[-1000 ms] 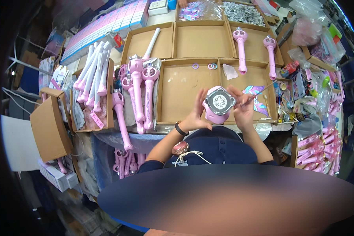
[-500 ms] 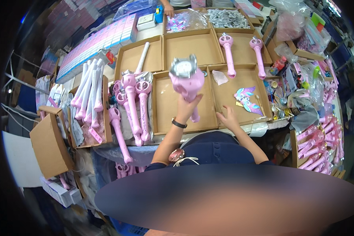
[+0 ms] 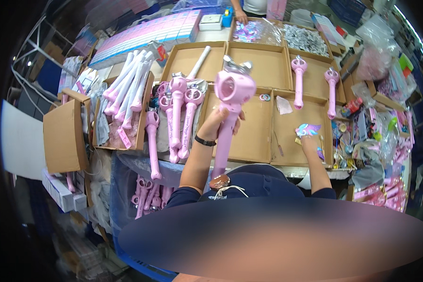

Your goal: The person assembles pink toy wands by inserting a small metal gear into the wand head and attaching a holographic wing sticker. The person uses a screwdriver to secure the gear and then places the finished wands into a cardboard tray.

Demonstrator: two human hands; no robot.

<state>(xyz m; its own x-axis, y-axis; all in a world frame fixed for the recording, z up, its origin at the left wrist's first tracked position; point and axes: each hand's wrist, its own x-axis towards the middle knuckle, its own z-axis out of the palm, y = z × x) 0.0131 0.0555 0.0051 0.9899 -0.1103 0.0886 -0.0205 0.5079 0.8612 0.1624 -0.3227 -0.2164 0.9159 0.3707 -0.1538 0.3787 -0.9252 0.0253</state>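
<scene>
My left hand [image 3: 219, 123] grips the handle of a pink toy wand [image 3: 231, 101], held upright over the cardboard trays with its round head and silver bow on top. My right hand [image 3: 310, 139] reaches into the right-hand tray [image 3: 300, 155] and rests on a small pastel winged sticker piece [image 3: 308, 129]. A black band sits on my left wrist. Several finished pink wands [image 3: 178, 117] lie in the tray to the left of my left hand.
Two pink wands [image 3: 315, 87] lie in the far right tray. White wand handles [image 3: 127, 89] fill a box at the left. An open cardboard box [image 3: 63, 136] stands at far left. Bags of small parts [image 3: 385, 136] crowd the right side. Another person's hand [image 3: 242, 16] works across the table.
Both hands held the wand head close before. Now my left hand has lifted the wand up and forward alone, and my right hand has moved right onto the sticker piece.
</scene>
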